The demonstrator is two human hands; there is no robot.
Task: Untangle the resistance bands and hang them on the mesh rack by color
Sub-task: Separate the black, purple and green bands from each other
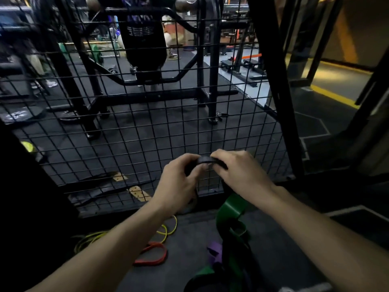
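A black band (207,160) is gripped between the left hand (179,180) and the right hand (240,172) close before the mesh rack (147,123). A green band (231,207) hangs beneath the right hand, while yellow bands (168,228), a red band (154,255) and a purple band (214,250) are seen on the floor.

A black band (205,160) was held up against the wire mesh rack (147,114), a wide green band (231,207) hung twisted below it with a purple band (214,252), and thin yellow (166,230) and red (153,255) bands lay looped on the floor.
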